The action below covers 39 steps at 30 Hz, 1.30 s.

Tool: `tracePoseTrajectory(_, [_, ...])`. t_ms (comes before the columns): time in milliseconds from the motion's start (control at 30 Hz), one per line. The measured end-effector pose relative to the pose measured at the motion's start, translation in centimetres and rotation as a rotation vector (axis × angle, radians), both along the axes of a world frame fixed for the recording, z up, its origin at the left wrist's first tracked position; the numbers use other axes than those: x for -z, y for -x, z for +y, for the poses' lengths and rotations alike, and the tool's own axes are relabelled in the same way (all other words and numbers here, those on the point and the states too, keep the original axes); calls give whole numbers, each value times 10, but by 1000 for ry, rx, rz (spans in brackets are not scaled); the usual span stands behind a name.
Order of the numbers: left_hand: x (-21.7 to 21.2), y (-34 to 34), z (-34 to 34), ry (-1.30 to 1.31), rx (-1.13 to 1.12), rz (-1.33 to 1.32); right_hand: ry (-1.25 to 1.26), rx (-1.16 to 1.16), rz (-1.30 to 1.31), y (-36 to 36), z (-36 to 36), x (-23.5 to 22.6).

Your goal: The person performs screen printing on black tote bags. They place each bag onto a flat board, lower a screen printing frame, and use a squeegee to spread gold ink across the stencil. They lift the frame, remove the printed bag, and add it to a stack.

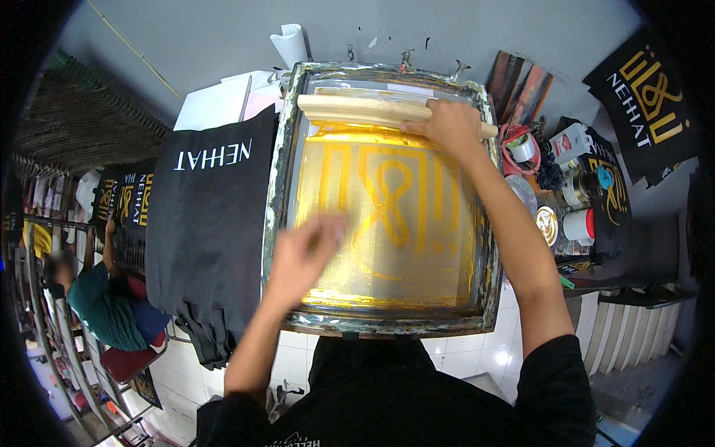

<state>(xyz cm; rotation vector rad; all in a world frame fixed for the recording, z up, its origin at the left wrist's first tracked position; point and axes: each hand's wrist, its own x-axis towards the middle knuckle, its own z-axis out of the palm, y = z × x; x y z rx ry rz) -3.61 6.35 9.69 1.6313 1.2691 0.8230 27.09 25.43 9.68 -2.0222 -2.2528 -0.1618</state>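
A screen-printing frame (277,216) stained with dried ink lies in front of me. Yellow-gold ink coats its mesh, where a looped emblem and straight bars show through. Across the far end of the mesh rests a wooden squeegee (361,109), with a thick band of gold ink (350,134) along its near edge. My right hand (453,128) is closed round the squeegee's right part. Over the left middle of the mesh is my left hand (309,249), apart from the squeegee. Motion smears its fingers.
Black printed fabric (212,223) hangs to the left. Jars, a white tub (577,226) and a bottle (570,143) crowd the right side. White sheets (212,104) and wooden boards (518,86) lie beyond. At far left, a person in a green shirt (104,305) sits by racks.
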Motion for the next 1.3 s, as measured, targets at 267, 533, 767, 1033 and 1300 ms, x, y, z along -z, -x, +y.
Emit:
tracePoseTrajectory(267, [-13, -9, 168, -546, 92, 630, -152, -112, 50, 4, -53, 14])
tracePoseTrajectory(533, [-6, 2, 103, -512, 79, 598, -110, -113, 70, 13, -117, 14])
tracePoseTrajectory(767, [-3, 22, 16, -496, 117, 592, -106, -117, 96, 23, -208, 22])
tracePoseTrajectory(1033, [-6, 39, -85, -437, 164, 557, -14, -138, 179, 42, -317, 24])
tracePoseTrajectory(1300, [44, 74, -116, -562, -88, 503, -181, -184, 203, 47, -336, 29])
